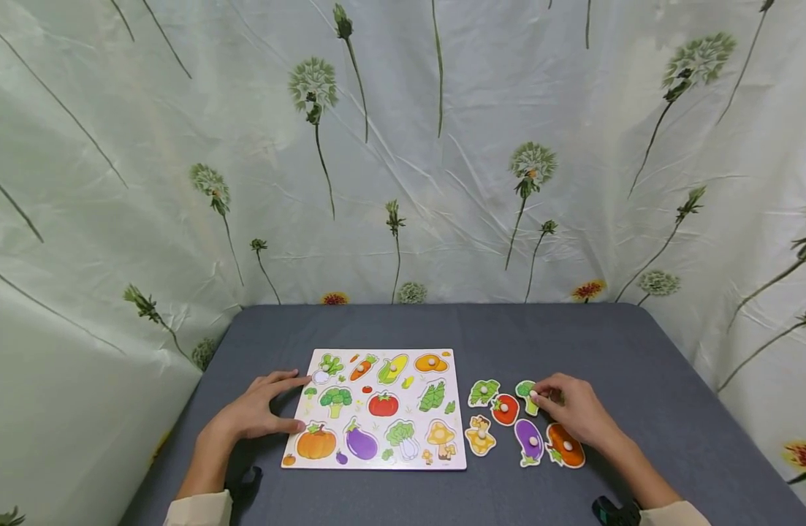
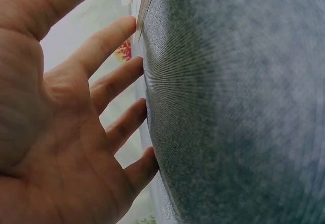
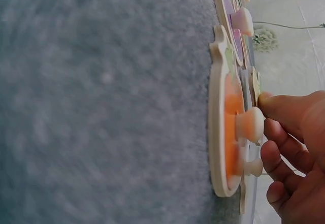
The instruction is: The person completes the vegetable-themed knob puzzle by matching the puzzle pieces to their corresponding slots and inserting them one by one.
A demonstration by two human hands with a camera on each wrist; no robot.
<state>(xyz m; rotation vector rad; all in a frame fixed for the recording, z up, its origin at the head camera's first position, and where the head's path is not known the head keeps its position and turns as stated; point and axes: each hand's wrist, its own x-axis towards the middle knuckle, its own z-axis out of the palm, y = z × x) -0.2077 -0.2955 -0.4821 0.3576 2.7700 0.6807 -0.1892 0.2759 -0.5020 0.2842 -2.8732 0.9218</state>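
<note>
A wooden vegetable puzzle board lies flat on the table. My left hand is at its left edge, fingers spread and thumb apart; in the left wrist view the index fingertip meets the board's edge. My right hand pinches the broccoli puzzle piece by its knob, to the right of the board. Around it lie the leafy green piece, tomato piece, mushroom piece, eggplant piece and pumpkin piece. In the right wrist view, the pumpkin piece stands large before the fingers.
Knobbed pieces, among them a carrot and a corn cob, sit in the board's top row. Dark grey cloth covers the table. Behind it hangs a flowered curtain. Dark wrist straps show by the sleeves.
</note>
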